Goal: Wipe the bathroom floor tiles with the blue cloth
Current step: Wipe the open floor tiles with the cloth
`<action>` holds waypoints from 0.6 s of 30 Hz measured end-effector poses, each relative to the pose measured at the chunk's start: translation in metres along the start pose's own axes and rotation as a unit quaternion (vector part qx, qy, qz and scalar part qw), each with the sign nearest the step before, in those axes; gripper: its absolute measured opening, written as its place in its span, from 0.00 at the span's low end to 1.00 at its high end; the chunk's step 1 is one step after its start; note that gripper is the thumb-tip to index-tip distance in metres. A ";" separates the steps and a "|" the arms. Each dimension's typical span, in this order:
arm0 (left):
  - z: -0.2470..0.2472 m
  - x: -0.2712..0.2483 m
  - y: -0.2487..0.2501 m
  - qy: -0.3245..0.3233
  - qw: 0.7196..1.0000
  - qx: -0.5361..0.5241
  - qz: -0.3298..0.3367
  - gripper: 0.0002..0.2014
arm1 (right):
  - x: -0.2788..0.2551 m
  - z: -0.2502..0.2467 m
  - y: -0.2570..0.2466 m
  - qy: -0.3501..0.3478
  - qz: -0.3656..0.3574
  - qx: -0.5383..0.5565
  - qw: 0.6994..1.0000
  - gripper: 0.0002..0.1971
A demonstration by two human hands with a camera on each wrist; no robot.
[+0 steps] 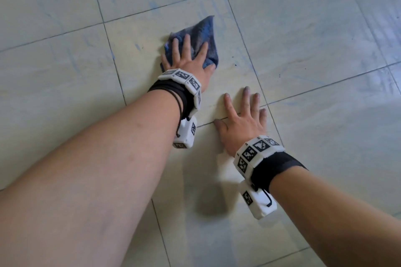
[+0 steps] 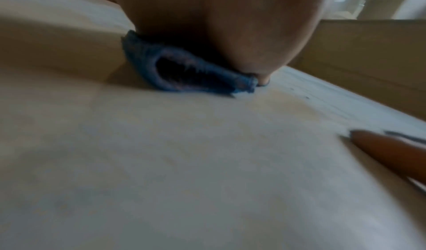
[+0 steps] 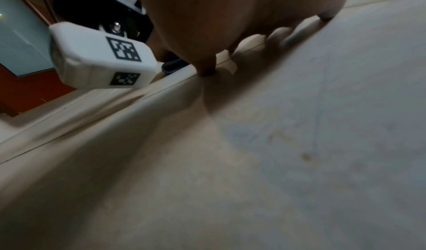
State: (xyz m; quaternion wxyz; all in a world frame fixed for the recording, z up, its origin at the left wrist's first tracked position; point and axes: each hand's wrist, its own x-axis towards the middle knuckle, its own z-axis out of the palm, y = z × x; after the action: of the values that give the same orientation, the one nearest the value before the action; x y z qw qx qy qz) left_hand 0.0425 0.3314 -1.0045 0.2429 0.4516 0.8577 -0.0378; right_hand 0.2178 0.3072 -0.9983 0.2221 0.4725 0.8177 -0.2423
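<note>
Pale floor tiles (image 1: 303, 28) are crossed by faint bluish streaks, so wiping seems partly done. Flat under the spread left hand (image 1: 188, 58) the blue cloth (image 1: 204, 34) is pressed; the right hand (image 1: 243, 123) is splayed, empty. Dark specks (image 1: 235, 64) remain just beside the cloth.

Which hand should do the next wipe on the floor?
The left hand: it already presses flat on the blue cloth. The right hand lies spread on a bare floor tile, apart from the cloth.
</note>
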 end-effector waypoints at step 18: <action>-0.004 0.002 -0.014 -0.020 1.000 -0.001 0.009 0.31 | 0.007 0.005 -0.011 0.008 0.026 0.016 1.000 0.35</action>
State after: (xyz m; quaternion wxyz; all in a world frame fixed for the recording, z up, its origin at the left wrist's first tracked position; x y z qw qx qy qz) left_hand 0.0293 0.3256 -1.0040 0.2608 0.4584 0.8485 -0.0435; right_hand 0.2057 0.3038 -1.0039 0.2146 0.4986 0.8032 -0.2455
